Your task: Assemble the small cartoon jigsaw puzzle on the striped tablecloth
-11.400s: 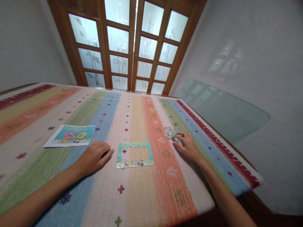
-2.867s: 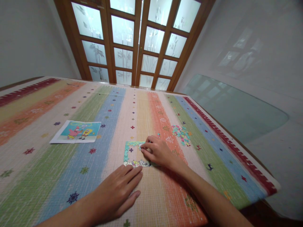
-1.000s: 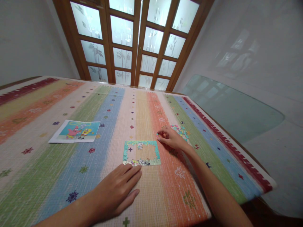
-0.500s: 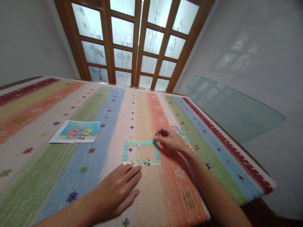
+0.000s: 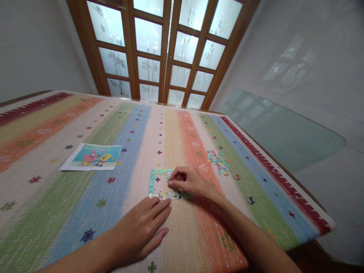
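A jigsaw puzzle (image 5: pixel 151 185) lies on the tablecloth, its teal border joined round a gap in the middle where the cloth shows. My right hand (image 5: pixel 191 182) is over its right part, thumb and forefinger pinched on a small puzzle piece (image 5: pixel 169 181) that they mostly hide. That hand also covers the upper right of the border. Flat on the cloth rests my left hand (image 5: pixel 148 223), fingers stretched out, their tips at the puzzle's lower edge. Beyond my right hand is a heap of loose puzzle pieces (image 5: pixel 218 162).
A printed cartoon picture (image 5: pixel 95 156) lies to the left on the striped tablecloth (image 5: pixel 93 212). The table's right edge runs beside a wall with a pale green panel (image 5: pixel 284 132). Wooden doors with frosted panes (image 5: pixel 149 68) stand behind the table.
My right hand has moved left and slightly down, from the puzzle's upper right corner to over its middle, uncovering the loose pieces. My left hand has stayed in place.
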Demonstrator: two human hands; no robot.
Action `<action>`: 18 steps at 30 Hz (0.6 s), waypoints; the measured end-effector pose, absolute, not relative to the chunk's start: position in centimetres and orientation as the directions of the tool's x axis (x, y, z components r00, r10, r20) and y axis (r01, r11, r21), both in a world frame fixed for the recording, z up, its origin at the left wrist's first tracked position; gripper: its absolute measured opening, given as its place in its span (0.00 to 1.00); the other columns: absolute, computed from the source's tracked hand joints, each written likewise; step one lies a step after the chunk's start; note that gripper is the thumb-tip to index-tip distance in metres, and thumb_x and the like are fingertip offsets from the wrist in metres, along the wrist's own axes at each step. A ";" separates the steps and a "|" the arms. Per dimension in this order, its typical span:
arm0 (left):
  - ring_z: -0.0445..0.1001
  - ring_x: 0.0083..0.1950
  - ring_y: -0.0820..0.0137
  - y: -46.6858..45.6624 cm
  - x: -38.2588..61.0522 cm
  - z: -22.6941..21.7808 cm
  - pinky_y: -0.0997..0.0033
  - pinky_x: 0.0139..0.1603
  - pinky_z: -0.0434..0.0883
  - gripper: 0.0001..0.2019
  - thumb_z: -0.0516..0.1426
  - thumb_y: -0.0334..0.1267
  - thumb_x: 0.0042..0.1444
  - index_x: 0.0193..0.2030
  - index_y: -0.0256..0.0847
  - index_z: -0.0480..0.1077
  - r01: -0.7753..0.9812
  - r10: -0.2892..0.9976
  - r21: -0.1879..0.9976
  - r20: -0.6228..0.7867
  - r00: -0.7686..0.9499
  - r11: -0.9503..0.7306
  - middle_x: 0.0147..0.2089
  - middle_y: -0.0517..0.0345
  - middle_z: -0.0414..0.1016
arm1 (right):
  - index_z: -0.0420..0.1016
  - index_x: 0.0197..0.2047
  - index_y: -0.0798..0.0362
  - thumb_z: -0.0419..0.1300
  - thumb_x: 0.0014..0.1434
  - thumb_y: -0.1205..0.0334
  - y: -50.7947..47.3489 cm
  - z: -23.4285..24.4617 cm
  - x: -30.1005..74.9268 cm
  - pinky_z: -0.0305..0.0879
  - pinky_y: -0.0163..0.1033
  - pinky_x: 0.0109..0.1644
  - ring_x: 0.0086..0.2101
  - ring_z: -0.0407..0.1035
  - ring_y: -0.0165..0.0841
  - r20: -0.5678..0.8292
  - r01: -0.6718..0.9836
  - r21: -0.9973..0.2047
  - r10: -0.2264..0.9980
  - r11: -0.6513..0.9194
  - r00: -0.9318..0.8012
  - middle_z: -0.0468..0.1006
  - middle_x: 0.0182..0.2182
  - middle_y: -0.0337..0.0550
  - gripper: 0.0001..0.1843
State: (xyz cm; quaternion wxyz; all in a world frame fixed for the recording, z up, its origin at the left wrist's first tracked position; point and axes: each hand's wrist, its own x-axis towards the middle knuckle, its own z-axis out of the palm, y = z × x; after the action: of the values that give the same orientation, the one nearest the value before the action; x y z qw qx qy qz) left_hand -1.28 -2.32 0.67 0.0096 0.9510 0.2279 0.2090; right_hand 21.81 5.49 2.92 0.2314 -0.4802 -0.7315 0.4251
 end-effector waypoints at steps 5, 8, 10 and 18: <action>0.76 0.54 0.56 -2.5 -1.3 0.6 0.53 0.55 0.75 0.17 0.48 0.36 0.73 0.63 0.32 0.68 0.435 0.443 0.119 0.405 0.800 -0.893 0.61 0.41 0.77 | 0.79 0.33 0.54 0.69 0.57 0.69 5.4 2.7 21.8 0.61 0.34 0.32 0.26 0.66 0.27 0.065 0.590 -0.734 0.900 0.336 -0.432 0.76 0.27 0.37 0.03; 0.76 0.54 0.56 -2.5 -1.3 0.5 0.53 0.55 0.76 0.17 0.48 0.36 0.73 0.63 0.31 0.68 0.431 0.440 0.120 0.407 0.801 -0.895 0.61 0.41 0.77 | 0.79 0.35 0.54 0.70 0.57 0.69 5.4 2.8 21.9 0.63 0.36 0.37 0.30 0.68 0.29 0.130 0.633 -0.646 0.878 0.427 -0.460 0.76 0.31 0.39 0.04; 0.76 0.54 0.56 -2.5 -1.3 0.5 0.53 0.56 0.76 0.17 0.48 0.36 0.73 0.63 0.32 0.68 0.432 0.443 0.122 0.402 0.801 -0.893 0.61 0.42 0.77 | 0.80 0.36 0.54 0.70 0.58 0.68 5.3 2.8 22.0 0.64 0.37 0.39 0.32 0.69 0.30 0.134 0.645 -0.615 0.867 0.453 -0.481 0.76 0.32 0.40 0.03; 0.76 0.54 0.55 -2.4 -1.2 0.4 0.52 0.55 0.76 0.17 0.49 0.36 0.73 0.62 0.32 0.68 0.432 0.446 0.132 0.401 0.800 -0.892 0.61 0.41 0.77 | 0.84 0.40 0.52 0.68 0.63 0.64 5.0 3.2 22.0 0.64 0.39 0.41 0.33 0.70 0.32 0.088 0.682 -0.559 0.851 0.472 -0.517 0.76 0.33 0.41 0.03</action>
State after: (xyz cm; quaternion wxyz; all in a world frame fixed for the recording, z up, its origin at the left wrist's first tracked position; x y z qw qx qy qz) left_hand -1.22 -2.43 0.43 0.0171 0.9485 0.2313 0.2156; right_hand 22.03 4.99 3.22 0.1804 -0.4570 -0.8387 0.2351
